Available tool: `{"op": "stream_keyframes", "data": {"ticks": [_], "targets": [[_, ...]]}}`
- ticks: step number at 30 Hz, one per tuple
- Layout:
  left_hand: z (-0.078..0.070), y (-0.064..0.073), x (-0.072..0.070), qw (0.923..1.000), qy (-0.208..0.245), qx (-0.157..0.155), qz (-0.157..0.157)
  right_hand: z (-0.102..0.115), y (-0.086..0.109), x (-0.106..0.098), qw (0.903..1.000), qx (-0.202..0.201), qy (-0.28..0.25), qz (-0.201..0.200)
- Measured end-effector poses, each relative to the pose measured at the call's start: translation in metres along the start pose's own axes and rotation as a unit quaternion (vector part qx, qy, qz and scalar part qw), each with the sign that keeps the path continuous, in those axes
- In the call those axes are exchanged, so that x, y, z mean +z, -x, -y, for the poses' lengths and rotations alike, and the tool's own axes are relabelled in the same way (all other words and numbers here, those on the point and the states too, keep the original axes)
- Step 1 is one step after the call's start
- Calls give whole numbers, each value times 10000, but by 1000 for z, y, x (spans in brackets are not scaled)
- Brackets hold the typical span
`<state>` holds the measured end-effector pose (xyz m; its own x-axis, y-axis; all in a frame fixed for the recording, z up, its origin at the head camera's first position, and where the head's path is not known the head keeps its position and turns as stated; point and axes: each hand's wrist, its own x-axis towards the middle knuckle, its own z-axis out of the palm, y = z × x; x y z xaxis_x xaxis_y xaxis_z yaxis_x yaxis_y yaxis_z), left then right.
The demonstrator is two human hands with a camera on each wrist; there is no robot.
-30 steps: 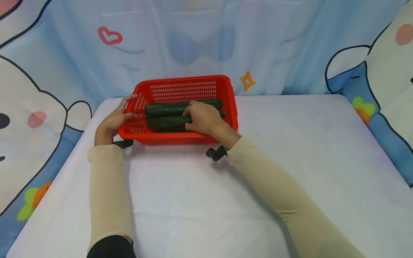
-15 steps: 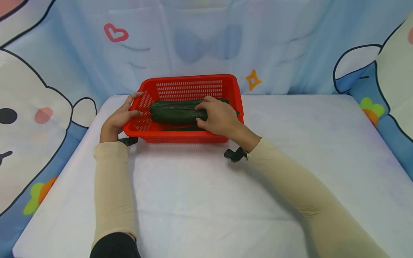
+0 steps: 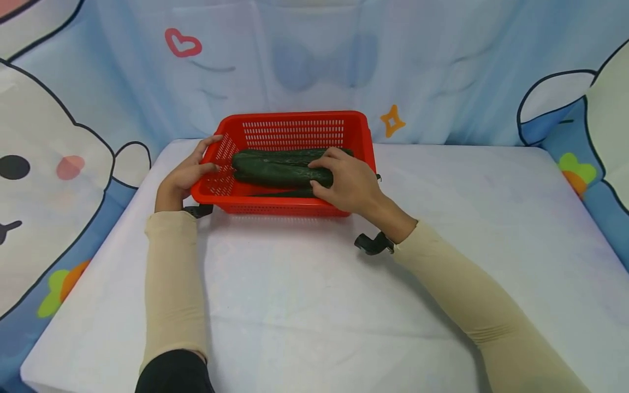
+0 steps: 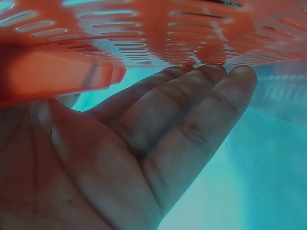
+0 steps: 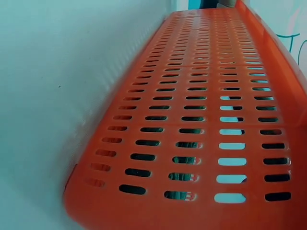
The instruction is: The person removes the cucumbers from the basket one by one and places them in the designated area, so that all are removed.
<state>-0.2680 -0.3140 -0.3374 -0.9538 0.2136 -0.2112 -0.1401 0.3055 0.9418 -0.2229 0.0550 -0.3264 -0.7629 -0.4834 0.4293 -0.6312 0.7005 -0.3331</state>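
A red slotted plastic basket (image 3: 275, 209) stands at the back of the white table, holding several dark green cucumbers. My left hand (image 3: 184, 173) grips its left end, thumb over the rim. In the left wrist view the fingers (image 4: 192, 134) stretch along the outside of the basket's slotted wall. My right hand (image 3: 351, 180) reaches over the near rim and grips the right part of a cucumber (image 3: 275, 173). Behind it lies another cucumber (image 3: 280, 155), and a lower cucumber (image 3: 287, 194) shows along the near wall. Only the basket's outside shows in the right wrist view.
White cloth covers the table (image 3: 295, 305). A blue cartoon curtain (image 3: 314, 60) hangs right behind the basket. A small black device (image 3: 373, 243) sits at my right wrist, and another black device (image 3: 199, 210) at my left.
My right hand has shifted right in the basket. The front cucumber lies farther from the near wall, and more of the lower one shows. My left hand keeps its hold; the view has shifted slightly.
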Motion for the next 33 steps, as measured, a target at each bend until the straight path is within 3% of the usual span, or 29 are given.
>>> {"op": "stream_keyframes", "data": {"ticks": [11, 24, 33], "targets": [[-2, -1, 2, 10000, -39, 16, -19, -4, 12, -2, 9993, -278, -241, -9], [0, 2, 2, 10000, 60, -3, 6, -10, 18, -2, 9917, -1079, -553, -422], [-1, 2, 3, 10000, 57, 9, 34, -13, 15, -7, 9681, -2336, 325, -841]]}}
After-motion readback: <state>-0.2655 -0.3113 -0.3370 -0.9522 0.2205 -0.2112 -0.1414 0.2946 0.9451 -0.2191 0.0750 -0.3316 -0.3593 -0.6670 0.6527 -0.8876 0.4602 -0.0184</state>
